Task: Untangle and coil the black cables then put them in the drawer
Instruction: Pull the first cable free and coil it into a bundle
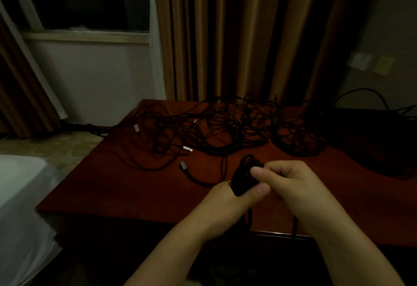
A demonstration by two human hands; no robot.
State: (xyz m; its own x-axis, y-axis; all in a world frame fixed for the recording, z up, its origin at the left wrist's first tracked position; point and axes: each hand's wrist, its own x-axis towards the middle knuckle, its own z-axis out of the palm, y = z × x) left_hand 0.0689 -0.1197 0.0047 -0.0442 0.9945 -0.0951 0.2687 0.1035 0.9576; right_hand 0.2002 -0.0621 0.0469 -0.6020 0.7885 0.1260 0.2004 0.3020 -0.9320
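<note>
In a dimly lit room, a person's two bare hands meet above the near part of a dark red wooden table [94,186], working a small bundle of coiled black cable [244,175]. The left hand [228,204] holds the bundle from below, its thumb pressed across the lower loops, while the right hand [291,182] curls its fingers toward the bundle and pinches it at the top between thumb and forefinger; both grips are narrow and closed on the cable. A loose strand [249,218] hangs from the bundle down over the table's near edge between the forearms. Just left of the hands, a free cable end with a silver connector [183,165] lies on the wood, its cord curving back toward the left hand. Farther back, a wide tangle of black cables [214,125] sprawls across the tabletop, with several more silver plugs [136,128] showing among the strands on its left side. A second, denser heap of looped cable [300,137] sits at the right of the tangle, near a dark shape at the table's right edge that is too shadowed to make out. Brown curtains [225,33] hang behind the table, a window [85,1] stands at upper left, and the corner of a white bed [20,184] shows at lower left. No drawer can be made out in the view.
</note>
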